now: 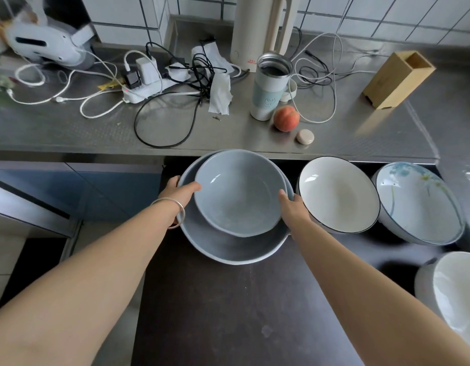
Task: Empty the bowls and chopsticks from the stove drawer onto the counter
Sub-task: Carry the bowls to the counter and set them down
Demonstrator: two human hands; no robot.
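Note:
Two grey-blue bowls sit nested in the open dark drawer [228, 299]: a smaller grey bowl [239, 191] inside a larger grey bowl [228, 249]. My left hand [179, 192] grips the stack's left rim, thumb on the smaller bowl's edge. My right hand [293, 207] holds the right rim the same way. To the right in the drawer lie a white bowl with a dark rim [336, 194], a flower-patterned bowl [418, 204] and a white bowl [455, 291] at the frame's edge. No chopsticks are in sight.
The steel counter [70, 128] behind the drawer carries a power strip [146, 88] with tangled cables, a tissue [220, 93], a tumbler [270, 85], a peach [286, 118], a small round stone-like object [305, 136], a tall kettle [262, 30] and a wooden holder [399, 79].

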